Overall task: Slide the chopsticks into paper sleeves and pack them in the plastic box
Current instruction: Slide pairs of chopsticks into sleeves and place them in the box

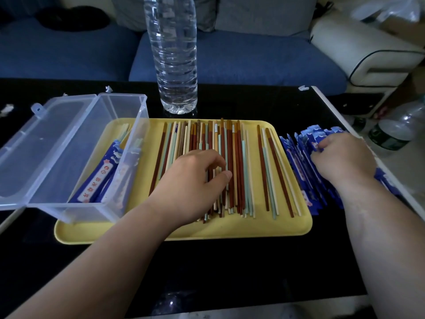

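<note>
Left hand [195,180] lies over the loose chopsticks [239,157] on the yellow tray [184,229]. Its fingers [216,161] and thumb are curled and pinch down on a few sticks near mid-length. How many are caught cannot be told.

Right hand [342,155] is on the fanned stack of blue paper sleeves [299,162], just beside the tray's right edge. Its fingers are curled into the stack and grasp at a sleeve, with the tips partly hidden.

Governing relation: chopsticks and sleeves both lie with their long axes running away from the person, roughly parallel. The chopsticks are directly under the left hand and the sleeves under the right, so judged from this, each hand is already nearest its own item.

The clear plastic box [122,95] stands on the tray's left end with its lid thrown open leftward. A few sleeved pairs [101,176] lean inside it. Most of the chopsticks remain unsleeved, so the task is judged to be at an early stage.

Surface: a glossy black desk [207,272], with a clear water bottle [174,65] standing behind the tray. Beyond it is a blue sofa [253,56].
</note>
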